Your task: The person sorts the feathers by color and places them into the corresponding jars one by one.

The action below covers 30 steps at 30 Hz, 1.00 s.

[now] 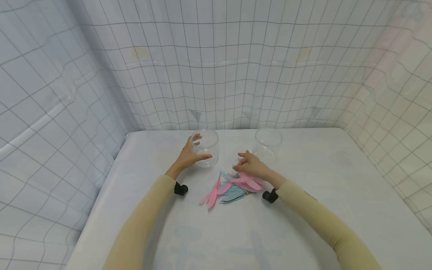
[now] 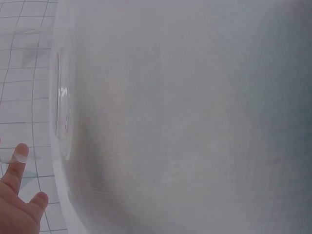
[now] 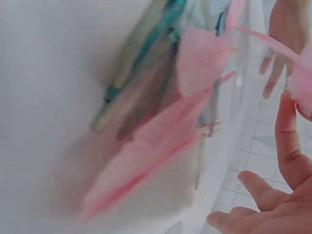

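Note:
My left hand [image 1: 189, 154] holds a clear round glass jar [image 1: 212, 146] from its left side, thumb across the front and fingers round the back. In the left wrist view, fingertips [image 2: 20, 155] show beside the glass. Just right of the jar, my right hand [image 1: 252, 165] is over a loose pile of pink feathers [image 1: 248, 182] and blue feathers [image 1: 233, 194]. The right wrist view shows a pink feather [image 3: 302, 80] pinched at the index fingertip, the other fingers spread; the thumb is mostly out of frame.
A second clear glass jar [image 1: 270, 140] stands behind my right hand. One pink feather [image 1: 212, 197] lies at the pile's left side. The white tabletop [image 1: 209, 240] ends at a grid-patterned curtain [image 1: 222, 82] at the back and sides.

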{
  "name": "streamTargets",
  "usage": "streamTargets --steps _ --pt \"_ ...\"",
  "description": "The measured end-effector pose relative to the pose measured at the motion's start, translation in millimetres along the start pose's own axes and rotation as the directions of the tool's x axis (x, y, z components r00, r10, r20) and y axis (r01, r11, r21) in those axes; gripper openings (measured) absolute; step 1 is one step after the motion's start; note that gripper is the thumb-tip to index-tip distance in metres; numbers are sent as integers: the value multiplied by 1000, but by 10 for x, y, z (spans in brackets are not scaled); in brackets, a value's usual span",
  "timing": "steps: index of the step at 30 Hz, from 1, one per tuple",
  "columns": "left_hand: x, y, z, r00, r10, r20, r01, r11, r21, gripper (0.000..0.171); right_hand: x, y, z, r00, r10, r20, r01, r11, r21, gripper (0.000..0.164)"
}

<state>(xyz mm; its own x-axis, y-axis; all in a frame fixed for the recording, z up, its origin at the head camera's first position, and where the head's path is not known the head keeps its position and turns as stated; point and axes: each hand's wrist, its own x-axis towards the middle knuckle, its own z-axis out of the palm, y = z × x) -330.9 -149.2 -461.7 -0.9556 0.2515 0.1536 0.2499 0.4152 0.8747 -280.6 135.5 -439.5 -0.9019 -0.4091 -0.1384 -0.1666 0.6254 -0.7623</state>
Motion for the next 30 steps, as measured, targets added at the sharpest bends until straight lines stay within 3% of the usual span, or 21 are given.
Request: streamTargets --steps 9,17,24,30 --pt "-9 3 -2 1000 16 2 -16 1000 -22 103 -3 -207 -194 986 -89 -139 92 996 15 32" --pt "-24 14 3 1000 15 -5 -15 1000 -25 103 176 -555 -341 948 -181 -262 236 952 196 32" --pt "-37 10 14 1000 2 -2 -2 1000 -15 103 413 -945 -393 915 -137 -380 285 885 367 38" --pt "-46 15 5 1000 -19 -6 19 999 -30 104 615 -1160 -349 872 -84 -482 316 848 425 32"
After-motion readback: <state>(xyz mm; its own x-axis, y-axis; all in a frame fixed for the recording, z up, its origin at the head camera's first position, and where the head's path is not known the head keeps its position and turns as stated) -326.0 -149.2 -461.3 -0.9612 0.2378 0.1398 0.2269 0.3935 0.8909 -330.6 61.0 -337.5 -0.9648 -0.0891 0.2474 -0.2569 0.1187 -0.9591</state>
